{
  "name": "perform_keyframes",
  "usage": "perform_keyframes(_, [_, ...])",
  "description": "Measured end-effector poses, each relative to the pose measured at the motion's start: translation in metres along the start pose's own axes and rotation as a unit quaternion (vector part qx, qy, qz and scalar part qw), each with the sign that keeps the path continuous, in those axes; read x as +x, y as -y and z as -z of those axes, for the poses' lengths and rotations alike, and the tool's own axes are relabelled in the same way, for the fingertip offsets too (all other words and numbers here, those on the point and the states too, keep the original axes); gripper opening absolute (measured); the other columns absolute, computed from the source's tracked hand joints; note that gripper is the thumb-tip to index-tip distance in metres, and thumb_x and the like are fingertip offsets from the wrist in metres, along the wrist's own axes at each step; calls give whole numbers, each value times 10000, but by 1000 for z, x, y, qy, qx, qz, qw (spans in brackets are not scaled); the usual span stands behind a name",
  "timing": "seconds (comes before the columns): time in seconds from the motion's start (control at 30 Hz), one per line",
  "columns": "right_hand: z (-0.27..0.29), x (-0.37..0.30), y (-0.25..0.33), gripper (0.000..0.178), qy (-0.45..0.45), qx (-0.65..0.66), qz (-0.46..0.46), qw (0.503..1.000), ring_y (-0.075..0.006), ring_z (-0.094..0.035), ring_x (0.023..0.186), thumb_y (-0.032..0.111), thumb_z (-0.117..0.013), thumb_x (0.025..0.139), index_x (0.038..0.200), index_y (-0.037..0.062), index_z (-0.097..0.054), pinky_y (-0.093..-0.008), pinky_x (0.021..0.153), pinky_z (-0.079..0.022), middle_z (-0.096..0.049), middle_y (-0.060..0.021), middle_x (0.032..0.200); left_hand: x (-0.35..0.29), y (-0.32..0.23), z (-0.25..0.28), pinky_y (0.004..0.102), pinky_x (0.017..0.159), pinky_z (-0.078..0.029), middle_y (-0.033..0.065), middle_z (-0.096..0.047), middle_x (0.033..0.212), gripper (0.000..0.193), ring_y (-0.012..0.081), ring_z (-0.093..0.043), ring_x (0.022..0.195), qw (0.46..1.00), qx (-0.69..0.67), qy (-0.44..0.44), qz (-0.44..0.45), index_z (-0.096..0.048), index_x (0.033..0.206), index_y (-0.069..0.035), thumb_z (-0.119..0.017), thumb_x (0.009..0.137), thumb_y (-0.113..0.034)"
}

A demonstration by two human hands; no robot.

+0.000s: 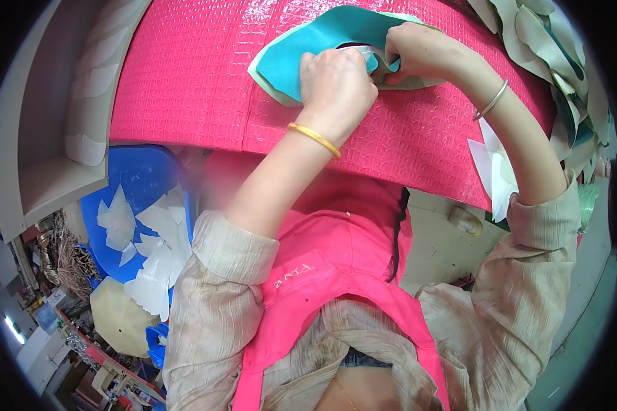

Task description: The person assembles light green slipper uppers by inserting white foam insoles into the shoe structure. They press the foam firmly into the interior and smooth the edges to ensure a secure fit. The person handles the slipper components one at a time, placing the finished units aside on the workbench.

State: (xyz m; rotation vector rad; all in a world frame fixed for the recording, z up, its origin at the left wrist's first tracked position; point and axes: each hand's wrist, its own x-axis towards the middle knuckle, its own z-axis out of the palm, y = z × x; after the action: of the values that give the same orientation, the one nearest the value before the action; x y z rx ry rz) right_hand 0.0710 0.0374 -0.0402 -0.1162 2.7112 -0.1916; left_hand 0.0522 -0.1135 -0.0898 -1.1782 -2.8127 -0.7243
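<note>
A teal cut piece of sheet material with a pale greenish layer at its edges lies on the pink table cover. My left hand, with a yellow bangle at its wrist, is closed on the near part of this piece, fingers curled under. At the piece's right end my right hand pinches a folded edge between thumb and fingers. Between the two hands the material curls up, showing a whitish side and a dark gap. My fingertips are partly hidden.
The pink quilted cover spreads over the table. Pale and teal cut pieces are heaped at the far right, with white scraps by my right forearm. Left, a blue bin holds white backing scraps, below a grey shelf box.
</note>
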Motion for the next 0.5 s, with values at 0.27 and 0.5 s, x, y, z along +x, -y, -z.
perform_keyframes(0.27, [-7,0,10,206,-19,-110,-9,994,-298,-634,751,145,-725,620,763,11,-662,-363,669,-516,-637,-180,776,-35,1,13,353,762,-457,124,-566,904,240,268,-557,871,929,-8,-184,-320,-579,931,-23,-599,705,-102])
perform_keyframes(0.5, [-1,1,14,195,-23,-100,4,995,-294,-635,729,155,-696,664,790,12,-660,-370,649,-515,-634,-178,757,-53,-6,-20,330,812,-441,120,-510,980,386,233,-516,885,979,20,-82,-186,-530,1066,34,-592,706,-93])
